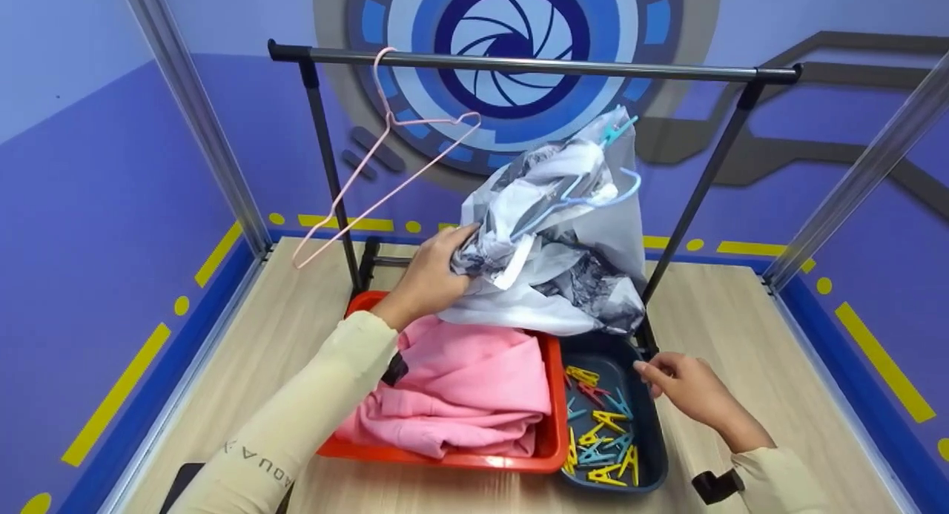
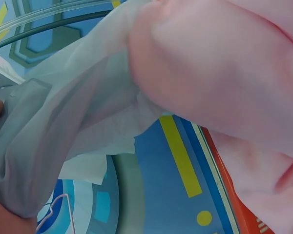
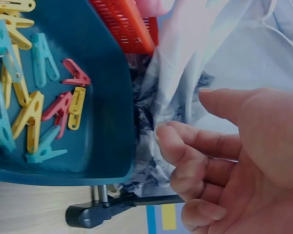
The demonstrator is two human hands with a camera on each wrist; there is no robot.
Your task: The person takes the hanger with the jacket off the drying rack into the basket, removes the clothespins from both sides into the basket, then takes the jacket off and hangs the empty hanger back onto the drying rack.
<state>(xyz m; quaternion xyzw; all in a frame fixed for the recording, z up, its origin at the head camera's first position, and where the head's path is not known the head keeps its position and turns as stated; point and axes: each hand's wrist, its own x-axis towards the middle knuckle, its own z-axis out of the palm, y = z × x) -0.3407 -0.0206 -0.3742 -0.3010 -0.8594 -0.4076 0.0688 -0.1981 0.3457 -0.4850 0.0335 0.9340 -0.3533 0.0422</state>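
Note:
In the head view my left hand [image 1: 434, 277] grips a bunched white and grey patterned garment [image 1: 549, 180] at its left side, above the red basket. A light blue hanger [image 1: 604, 201] lies against the cloth, and a teal clip [image 1: 617, 131] is at its upper right. My right hand [image 1: 686, 391] holds nothing, its fingers loosely bent beside the dark bin [image 1: 656, 455]. In the right wrist view that hand [image 3: 224, 156] hangs near the bin's edge, the garment behind it. The left wrist view shows grey cloth [image 2: 34, 126] in the left hand.
A pink hanger [image 1: 387, 121] hangs on the metal rack's bar [image 1: 556, 66]. The red basket [image 1: 557, 425] holds pink cloth [image 1: 460, 395]. Several yellow, teal and red clothespins [image 1: 612, 421] lie in the dark bin. A dark object [image 1: 182, 484] is at the lower left.

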